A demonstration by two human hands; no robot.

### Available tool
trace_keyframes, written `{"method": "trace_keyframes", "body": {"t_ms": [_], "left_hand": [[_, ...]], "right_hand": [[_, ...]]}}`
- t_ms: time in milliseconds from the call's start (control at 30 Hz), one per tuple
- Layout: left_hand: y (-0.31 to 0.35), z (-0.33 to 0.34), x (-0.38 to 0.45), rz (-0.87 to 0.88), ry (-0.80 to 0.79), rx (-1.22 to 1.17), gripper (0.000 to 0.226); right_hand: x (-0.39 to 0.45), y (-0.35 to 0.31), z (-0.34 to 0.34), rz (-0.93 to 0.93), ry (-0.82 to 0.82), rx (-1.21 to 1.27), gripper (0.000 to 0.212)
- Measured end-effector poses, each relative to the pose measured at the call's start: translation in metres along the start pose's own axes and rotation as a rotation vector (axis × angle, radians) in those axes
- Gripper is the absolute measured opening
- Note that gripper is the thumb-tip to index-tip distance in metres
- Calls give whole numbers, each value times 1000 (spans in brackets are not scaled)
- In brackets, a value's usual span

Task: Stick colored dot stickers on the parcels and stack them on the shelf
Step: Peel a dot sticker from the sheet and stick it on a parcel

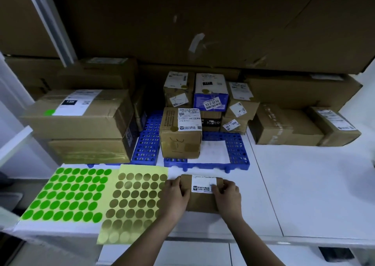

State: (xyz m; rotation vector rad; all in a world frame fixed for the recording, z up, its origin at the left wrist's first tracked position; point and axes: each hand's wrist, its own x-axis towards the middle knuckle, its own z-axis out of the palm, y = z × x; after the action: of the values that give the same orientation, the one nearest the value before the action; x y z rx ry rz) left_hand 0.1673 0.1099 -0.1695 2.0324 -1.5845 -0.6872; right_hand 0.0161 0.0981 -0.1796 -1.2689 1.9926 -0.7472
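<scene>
A small brown parcel [200, 202] with a white shipping label lies on the white table near the front edge. My left hand [175, 196] grips its left end and my right hand [228, 194] grips its right end. To the left lie a sheet of green dot stickers [69, 194] and a yellow sheet of gold dot stickers [132, 203]. My left wrist overlaps the gold sheet's right edge. Behind the held parcel, a parcel marked "3-1" [179, 136] with a gold dot stands on a blue perforated tray [236, 150].
Several small parcels [211, 95] with gold dots are stacked behind the tray. Two large boxes [81, 115] are stacked at the left, the top one with a green dot. More boxes [304, 125] sit at the right. Large cartons fill the back.
</scene>
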Motion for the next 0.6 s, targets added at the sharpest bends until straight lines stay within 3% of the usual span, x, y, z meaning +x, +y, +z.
{"method": "trace_keyframes", "body": {"t_ms": [367, 500, 600], "left_hand": [[-4, -3, 3, 1, -96, 132, 52], [-5, -7, 5, -2, -129, 58, 52], [-5, -16, 8, 13, -119, -36, 49]], "right_hand": [[2, -3, 0, -18, -33, -122, 49], [0, -8, -3, -21, -31, -133, 54], [-3, -14, -9, -89, 70, -180, 53]]}}
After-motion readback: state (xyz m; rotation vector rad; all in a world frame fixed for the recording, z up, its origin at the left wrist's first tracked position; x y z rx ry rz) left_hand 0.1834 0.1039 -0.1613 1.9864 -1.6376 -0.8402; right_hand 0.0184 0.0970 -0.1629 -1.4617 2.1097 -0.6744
